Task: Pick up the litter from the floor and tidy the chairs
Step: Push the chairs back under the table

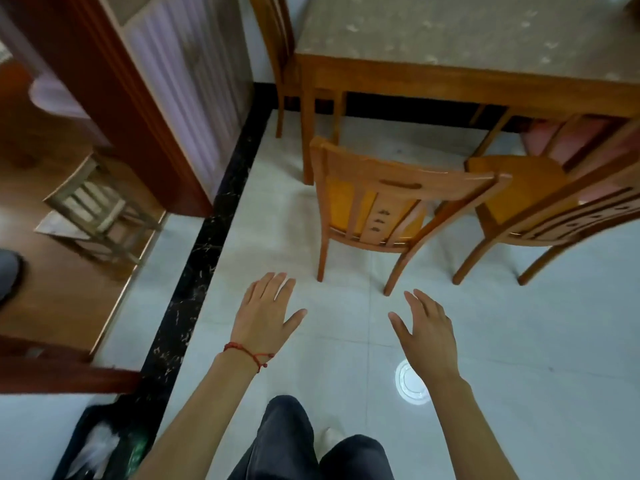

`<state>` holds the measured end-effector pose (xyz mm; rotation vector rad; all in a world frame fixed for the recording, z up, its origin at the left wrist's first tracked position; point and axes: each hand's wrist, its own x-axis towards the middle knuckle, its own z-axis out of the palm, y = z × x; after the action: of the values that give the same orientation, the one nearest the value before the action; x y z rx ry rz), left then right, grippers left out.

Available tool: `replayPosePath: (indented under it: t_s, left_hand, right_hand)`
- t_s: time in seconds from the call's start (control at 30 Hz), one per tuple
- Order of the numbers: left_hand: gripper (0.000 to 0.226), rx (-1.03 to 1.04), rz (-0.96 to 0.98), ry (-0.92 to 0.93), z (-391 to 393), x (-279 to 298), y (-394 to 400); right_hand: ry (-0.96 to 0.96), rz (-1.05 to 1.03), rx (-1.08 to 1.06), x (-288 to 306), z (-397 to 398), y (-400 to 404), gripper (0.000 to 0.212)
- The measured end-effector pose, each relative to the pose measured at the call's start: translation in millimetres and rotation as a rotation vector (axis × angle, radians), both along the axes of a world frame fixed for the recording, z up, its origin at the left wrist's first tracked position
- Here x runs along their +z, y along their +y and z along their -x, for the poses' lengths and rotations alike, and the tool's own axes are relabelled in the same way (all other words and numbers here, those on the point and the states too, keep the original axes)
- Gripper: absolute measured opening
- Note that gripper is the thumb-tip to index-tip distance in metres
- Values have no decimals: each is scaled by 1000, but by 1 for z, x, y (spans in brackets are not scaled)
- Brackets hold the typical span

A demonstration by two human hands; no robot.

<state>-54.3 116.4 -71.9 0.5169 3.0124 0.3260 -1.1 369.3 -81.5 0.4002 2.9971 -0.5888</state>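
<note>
**Chairs and a lid on the floor**

A wooden chair [391,206] with a yellow seat stands pulled out from the table, its back toward us. A second chair [540,209] stands just beside it. A round clear lid [410,382] lies flat on the floor.

- The right forearm is covering one edge of the white disc [410,382] on the floor, so what it is stays unclear.
- The right-hand chair [540,209] is running off the frame's right edge.
- The black bin [100,441] is getting cropped at the bottom; its contents are blurring together.
- The small stool [95,207] is smearing.
</note>
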Motion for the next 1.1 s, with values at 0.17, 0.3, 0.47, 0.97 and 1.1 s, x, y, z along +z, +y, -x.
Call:
replayPosePath:
  t_s: [0.17,0.3,0.47,0.97,1.1]
  left_hand:
    - [58,-79,-49,20,64,6,34]
    - [56,-134,-101,17,123,11,55]
    - [57,-107,-238,-33,179,20,80]
    - [47,620,-912,-477,255,27,168]
    - [28,717,-962,-436,261,29,183]
  right_hand:
    - [41,-19,-104,6,39,25,49]
    - [51,-42,-178,11,79,37,51]
    - [126,20,-265,22,121,48,49]
    - [281,948,-843,27,239,96,17]
    - [269,961,-869,21,259,107,15]
